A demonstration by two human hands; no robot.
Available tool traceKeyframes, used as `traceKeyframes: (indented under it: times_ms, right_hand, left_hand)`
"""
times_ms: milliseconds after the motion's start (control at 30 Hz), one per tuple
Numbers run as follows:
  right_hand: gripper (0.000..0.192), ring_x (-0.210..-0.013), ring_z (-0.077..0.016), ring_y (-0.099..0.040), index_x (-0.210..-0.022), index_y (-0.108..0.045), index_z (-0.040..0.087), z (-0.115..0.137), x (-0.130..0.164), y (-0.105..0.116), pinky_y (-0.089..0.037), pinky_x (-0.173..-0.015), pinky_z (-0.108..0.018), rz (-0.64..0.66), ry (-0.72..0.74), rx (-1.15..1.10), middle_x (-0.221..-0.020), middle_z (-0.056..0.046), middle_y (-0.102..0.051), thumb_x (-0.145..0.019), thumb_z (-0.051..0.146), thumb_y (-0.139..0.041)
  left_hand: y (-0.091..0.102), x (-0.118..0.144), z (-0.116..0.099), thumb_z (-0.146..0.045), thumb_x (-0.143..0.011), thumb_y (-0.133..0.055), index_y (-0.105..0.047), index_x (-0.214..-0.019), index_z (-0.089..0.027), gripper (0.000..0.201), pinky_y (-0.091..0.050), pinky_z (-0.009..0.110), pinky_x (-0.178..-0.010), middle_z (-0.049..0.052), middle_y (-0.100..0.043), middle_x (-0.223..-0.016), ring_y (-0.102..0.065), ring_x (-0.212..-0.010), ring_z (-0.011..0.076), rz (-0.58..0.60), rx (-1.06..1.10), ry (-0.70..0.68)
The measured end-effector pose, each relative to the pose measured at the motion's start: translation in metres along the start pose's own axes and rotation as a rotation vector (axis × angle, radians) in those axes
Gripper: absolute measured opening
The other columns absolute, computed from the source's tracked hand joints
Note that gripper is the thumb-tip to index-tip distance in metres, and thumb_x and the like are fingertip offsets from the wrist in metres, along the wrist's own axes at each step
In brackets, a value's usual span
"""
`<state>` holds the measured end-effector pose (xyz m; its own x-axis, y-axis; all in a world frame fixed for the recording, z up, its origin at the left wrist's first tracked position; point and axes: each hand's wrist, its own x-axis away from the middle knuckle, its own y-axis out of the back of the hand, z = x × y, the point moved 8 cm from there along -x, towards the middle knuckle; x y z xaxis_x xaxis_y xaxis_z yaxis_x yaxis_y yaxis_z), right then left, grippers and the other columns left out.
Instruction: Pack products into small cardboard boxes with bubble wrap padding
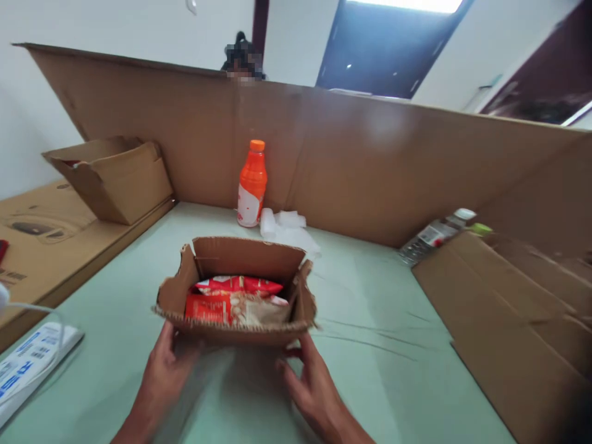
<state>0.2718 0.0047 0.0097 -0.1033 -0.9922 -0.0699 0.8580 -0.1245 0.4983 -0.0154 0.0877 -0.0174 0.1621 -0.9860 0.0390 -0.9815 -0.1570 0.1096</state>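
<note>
A small open cardboard box (pixel 240 335) with rough-cut edges is in front of me, its opening tilted towards me. Inside lie red snack packets (pixel 208 308), one printed with a picture of food. My left hand (pixel 167 364) grips the box at its lower left corner, somewhat blurred. At the lower right corner, my right hand (pixel 312 379) holds the other end, its thumb lower than the fingers. The fingertips of both hands are partly hidden behind the box.
Behind the box stand an orange bottle (pixel 252 185) and crumpled white plastic (pixel 289 231). A clear bottle (pixel 435 237) leans by cardboard (pixel 504 296) at right. Another carton (pixel 129 179) and a white power strip (pixel 39 364) are at left. A person (pixel 243 58) is beyond the cardboard wall (pixel 370 160).
</note>
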Motion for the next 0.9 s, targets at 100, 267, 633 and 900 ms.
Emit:
traceKeyframes:
  times_ms: [100, 267, 633, 900]
  right_hand:
    - [0.064, -0.109, -0.0236, -0.065, -0.144, -0.043, 0.021, 0.019, -0.052, 0.007, -0.058, -0.086, -0.036, -0.014, 0.096, -0.095, -0.137, -0.012, -0.06, -0.081, 0.022, -0.056]
    - [0.049, -0.121, -0.023, -0.06, -0.13, -0.06, 0.022, -0.003, -0.102, 0.067, -0.056, -0.091, -0.038, -0.146, 0.233, 0.289, -0.134, -0.01, -0.064, -0.083, 0.014, -0.047]
    - [0.03, -0.117, -0.0316, -0.056, -0.106, -0.07, 0.016, -0.014, -0.225, 0.056, -0.038, -0.101, -0.044, -0.132, 0.19, 0.563, -0.124, -0.017, -0.068, -0.076, 0.019, -0.07]
    - [0.03, -0.096, -0.0216, -0.066, -0.102, -0.069, 0.017, -0.015, -0.188, 0.128, -0.048, -0.087, -0.035, -0.294, 0.11, 0.345, -0.108, -0.01, -0.075, -0.094, 0.021, -0.04]
  left_hand:
    - [-0.034, -0.041, -0.027, -0.044, -0.068, -0.071, -0.054, -0.121, -0.019, 0.06, -0.05, 0.041, -0.095, 0.008, -0.067, -0.114, -0.063, -0.108, 0.029, 0.058, -0.008, -0.081]
    - [-0.048, -0.054, -0.022, -0.044, -0.075, -0.065, -0.048, -0.123, -0.021, 0.055, -0.046, 0.033, -0.08, 0.005, -0.062, -0.106, -0.058, -0.095, 0.0228, 0.003, -0.146, -0.179]
    - [-0.045, -0.048, -0.023, -0.049, -0.07, -0.065, -0.05, -0.111, -0.02, 0.052, -0.037, 0.026, -0.055, -0.001, -0.057, -0.084, -0.046, -0.061, 0.014, -0.092, -0.276, -0.201]
    - [-0.046, -0.045, -0.021, -0.041, -0.076, -0.063, -0.048, -0.128, -0.02, 0.058, -0.04, 0.026, -0.059, -0.001, -0.059, -0.092, -0.044, -0.058, 0.012, -0.038, -0.263, -0.185]
